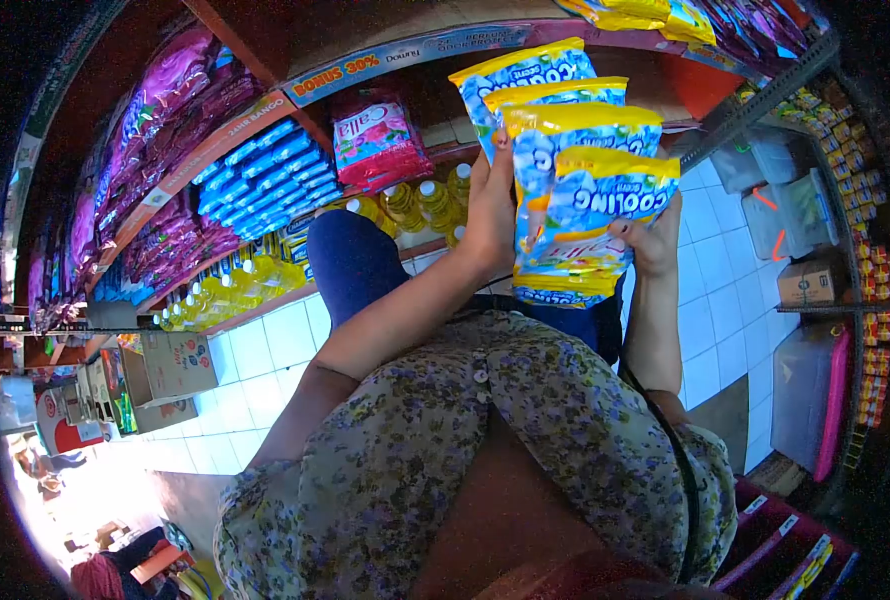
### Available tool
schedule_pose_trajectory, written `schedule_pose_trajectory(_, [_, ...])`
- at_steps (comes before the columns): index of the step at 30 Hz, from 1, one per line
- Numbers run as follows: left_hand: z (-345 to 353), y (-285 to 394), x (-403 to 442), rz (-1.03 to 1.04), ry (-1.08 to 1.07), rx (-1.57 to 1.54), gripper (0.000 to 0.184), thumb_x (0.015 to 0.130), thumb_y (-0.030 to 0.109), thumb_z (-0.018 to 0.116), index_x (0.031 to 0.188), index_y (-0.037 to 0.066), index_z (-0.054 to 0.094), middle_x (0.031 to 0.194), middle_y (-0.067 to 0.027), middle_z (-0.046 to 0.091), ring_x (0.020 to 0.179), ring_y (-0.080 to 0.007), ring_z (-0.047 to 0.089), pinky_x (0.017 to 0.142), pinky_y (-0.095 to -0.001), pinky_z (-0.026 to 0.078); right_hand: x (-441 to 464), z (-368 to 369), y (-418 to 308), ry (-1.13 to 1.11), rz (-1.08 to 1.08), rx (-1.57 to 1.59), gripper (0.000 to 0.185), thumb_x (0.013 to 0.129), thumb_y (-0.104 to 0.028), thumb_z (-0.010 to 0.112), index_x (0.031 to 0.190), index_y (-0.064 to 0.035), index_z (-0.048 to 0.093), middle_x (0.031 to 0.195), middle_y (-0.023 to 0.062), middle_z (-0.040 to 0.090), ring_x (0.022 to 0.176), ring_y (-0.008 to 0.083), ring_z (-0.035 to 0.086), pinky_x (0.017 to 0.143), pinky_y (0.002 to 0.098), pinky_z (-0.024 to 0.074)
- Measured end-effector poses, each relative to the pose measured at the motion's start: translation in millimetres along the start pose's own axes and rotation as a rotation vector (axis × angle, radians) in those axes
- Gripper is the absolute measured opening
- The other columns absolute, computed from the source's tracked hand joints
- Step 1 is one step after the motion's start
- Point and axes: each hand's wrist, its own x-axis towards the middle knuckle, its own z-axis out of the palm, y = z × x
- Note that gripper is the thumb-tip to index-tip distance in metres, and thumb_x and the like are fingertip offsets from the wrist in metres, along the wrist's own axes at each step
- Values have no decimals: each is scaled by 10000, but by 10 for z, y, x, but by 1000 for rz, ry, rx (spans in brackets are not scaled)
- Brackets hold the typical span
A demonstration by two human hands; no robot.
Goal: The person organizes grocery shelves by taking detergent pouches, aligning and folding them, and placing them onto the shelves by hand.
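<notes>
Several blue-and-yellow packets [593,205] marked "Cooling scent" are fanned out in a stack in front of my chest. My left hand [493,205] grips the stack from its left side, with the thumb on the packet edges and the other fingers mostly hidden behind. On the right, my right hand [653,240] closes round the front packet, its thumb pressed on the face. Just beyond the packets is a shelf with pink "Calla" packs [377,140].
Left shelves hold purple packs [165,80], blue packs [265,180] and yellow-liquid bottles [235,285]. Cardboard boxes [177,365] stand at left on the tiled floor [265,385]. Plastic bins [780,215] and a carton [808,284] are at right. Another person [115,575] is at lower left.
</notes>
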Motion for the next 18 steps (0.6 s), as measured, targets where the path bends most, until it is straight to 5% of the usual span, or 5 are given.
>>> schedule_pose_trajectory(5, [-46, 16, -139, 117, -23, 6, 324, 912, 261, 428, 1187, 96, 380, 1123, -99, 515, 995, -204, 550, 829, -362, 474, -159, 87, 87, 25, -105, -87, 898, 537, -177, 804, 1242, 38, 291, 1176, 126, 432, 1057, 201, 479, 880, 329, 417])
schedule_pose_trajectory(13, [-37, 44, -186, -47, -9, -130, 374, 902, 339, 437, 1149, 63, 387, 1085, -116, 538, 956, -201, 572, 819, -362, 480, -228, -12, 77, 81, -219, -240, 829, 548, -241, 827, 1171, 44, 361, 1097, 121, 493, 993, 191, 519, 850, 322, 435])
schedule_pose_trajectory(18, [-70, 17, -213, 77, -67, -74, 377, 913, 350, 402, 1156, 64, 372, 1086, -121, 535, 969, -209, 565, 832, -361, 474, -175, 18, 42, 94, -206, -158, 786, 555, -255, 825, 1131, 59, 391, 1058, 111, 516, 987, 178, 521, 832, 309, 438])
